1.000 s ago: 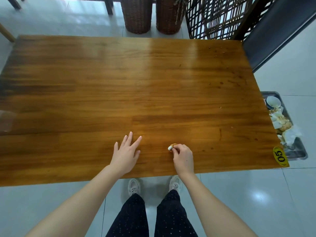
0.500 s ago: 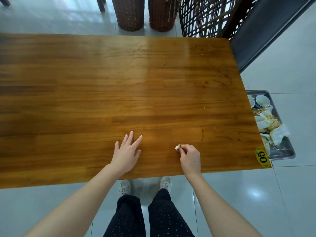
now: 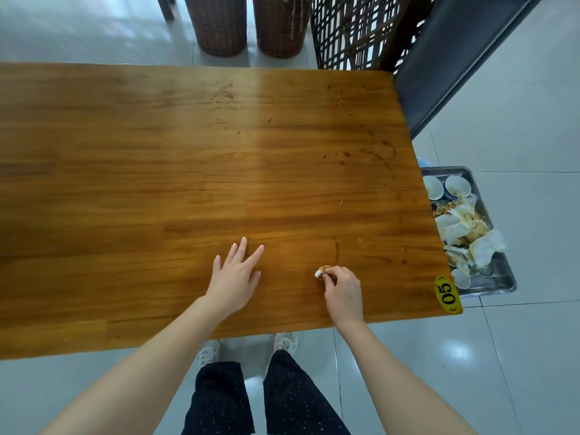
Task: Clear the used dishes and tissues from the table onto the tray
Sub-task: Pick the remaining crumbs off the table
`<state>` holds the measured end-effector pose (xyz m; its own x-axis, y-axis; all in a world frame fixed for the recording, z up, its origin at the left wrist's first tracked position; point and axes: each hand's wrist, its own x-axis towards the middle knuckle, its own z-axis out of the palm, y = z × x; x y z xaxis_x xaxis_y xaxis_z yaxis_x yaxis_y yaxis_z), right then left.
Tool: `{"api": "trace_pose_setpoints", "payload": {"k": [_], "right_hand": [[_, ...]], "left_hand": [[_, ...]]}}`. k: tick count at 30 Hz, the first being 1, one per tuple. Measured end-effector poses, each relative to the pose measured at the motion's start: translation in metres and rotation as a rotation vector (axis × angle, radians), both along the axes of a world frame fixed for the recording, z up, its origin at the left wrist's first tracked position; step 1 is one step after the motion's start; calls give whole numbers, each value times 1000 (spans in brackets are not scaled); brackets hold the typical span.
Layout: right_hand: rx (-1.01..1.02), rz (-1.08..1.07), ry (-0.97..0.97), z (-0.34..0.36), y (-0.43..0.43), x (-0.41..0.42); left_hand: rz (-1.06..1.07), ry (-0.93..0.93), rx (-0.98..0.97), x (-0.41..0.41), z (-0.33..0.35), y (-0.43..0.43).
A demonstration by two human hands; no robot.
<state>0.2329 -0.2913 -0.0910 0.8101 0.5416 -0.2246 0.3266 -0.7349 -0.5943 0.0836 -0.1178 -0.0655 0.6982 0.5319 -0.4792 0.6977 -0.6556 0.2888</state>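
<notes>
We see a honey-brown tabletop (image 3: 188, 183) with darker wood-grain streaks and a yellow oval sticker (image 3: 447, 295) printed with a black "05". The tissue scrap (image 3: 320, 272) is white, tipped orange. The silver-grey tray (image 3: 502, 281) carries white bowls (image 3: 457, 185) and white tissues (image 3: 455, 229) stained orange-brown. Our trousers (image 3: 219, 400) are black with tiny white dots; the floor (image 3: 518, 356) is pale grey tile.

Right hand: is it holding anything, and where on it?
The right hand pinches a small white scrap by the end nearest the palm; the left hand lies flat, holding nothing.

Single head-worn view, looking steeply down, table (image 3: 188, 183) close below, floor beyond.
</notes>
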Motion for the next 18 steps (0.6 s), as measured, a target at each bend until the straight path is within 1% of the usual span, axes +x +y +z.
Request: {"api": "trace_pose_setpoints", "payload": {"k": [4,8,13,18], "right_hand": [[4,16,-4,-3,1,7],[55,-54,18,1,9,24],[32,-1,5,1,15,40],[38,4,-10,-3,17,43]], "left_hand": [[3,5,1,13,1,-5],[16,8,1,20,1,-6],[33,26,-12,28,-2,-9],[32,24,-6,37,-5,-7]]}}
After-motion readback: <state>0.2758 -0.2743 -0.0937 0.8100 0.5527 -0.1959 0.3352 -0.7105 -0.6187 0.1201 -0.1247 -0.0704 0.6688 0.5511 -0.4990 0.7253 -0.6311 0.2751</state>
